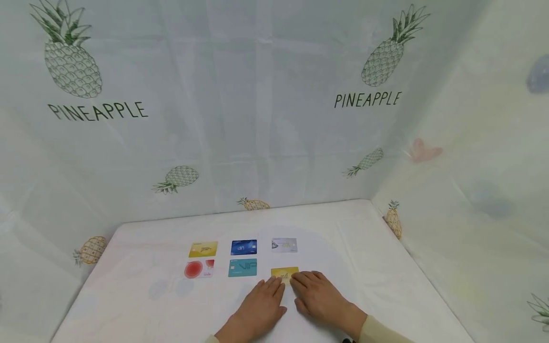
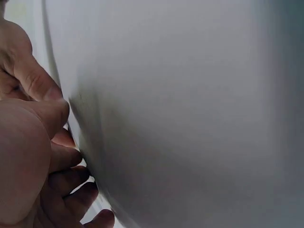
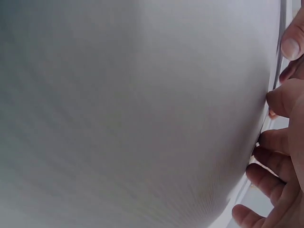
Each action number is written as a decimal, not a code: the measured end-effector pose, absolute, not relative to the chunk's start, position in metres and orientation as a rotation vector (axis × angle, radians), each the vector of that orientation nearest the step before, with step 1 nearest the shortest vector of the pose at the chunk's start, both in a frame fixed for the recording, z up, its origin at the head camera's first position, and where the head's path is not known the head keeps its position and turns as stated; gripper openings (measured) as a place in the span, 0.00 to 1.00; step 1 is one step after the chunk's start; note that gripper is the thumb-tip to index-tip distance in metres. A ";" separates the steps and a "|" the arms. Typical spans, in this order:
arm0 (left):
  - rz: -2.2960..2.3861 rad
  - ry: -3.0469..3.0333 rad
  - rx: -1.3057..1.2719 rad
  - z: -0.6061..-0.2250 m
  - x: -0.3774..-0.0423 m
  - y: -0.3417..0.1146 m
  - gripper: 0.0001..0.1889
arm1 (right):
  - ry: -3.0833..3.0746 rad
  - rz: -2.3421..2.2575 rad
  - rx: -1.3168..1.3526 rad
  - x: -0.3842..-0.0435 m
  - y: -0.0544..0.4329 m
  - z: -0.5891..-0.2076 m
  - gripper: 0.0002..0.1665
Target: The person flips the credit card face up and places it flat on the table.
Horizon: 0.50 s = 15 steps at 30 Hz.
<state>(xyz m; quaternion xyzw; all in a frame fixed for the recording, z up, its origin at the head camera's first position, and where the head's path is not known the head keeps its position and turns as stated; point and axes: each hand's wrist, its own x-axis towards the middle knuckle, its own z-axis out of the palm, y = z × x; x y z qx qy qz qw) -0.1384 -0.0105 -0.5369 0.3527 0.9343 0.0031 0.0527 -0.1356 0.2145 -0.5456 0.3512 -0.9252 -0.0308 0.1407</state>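
A yellow card (image 1: 284, 272) lies flat on the white-covered table, its near edge partly hidden by fingers. My left hand (image 1: 262, 304) rests at its lower left, fingertips on the near edge. From the other side, my right hand (image 1: 320, 297) touches the card's right end with its fingertips. Both hands lie palm down with their fingers extended. In the left wrist view, the left hand's fingers (image 2: 66, 156) meet the white surface; the right wrist view shows the right hand's fingers (image 3: 273, 164) likewise against it.
Beyond the hands lie a silver card (image 1: 284, 245), a dark blue card (image 1: 244, 247) and a teal VIP card (image 1: 242, 267). Farther left are another yellow card (image 1: 203, 249) and a white card with red circles (image 1: 199, 269). A pineapple-printed cloth (image 1: 240, 119) hangs behind the table.
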 end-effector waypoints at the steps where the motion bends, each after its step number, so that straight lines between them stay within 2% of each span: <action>1: 0.033 2.835 1.044 -0.537 -0.141 -0.010 0.33 | -2.704 -0.096 0.998 -0.137 0.214 -0.545 0.28; 15: 0.174 2.780 0.946 -0.536 -0.163 -0.003 0.40 | -2.871 -0.066 0.870 -0.155 0.212 -0.544 0.32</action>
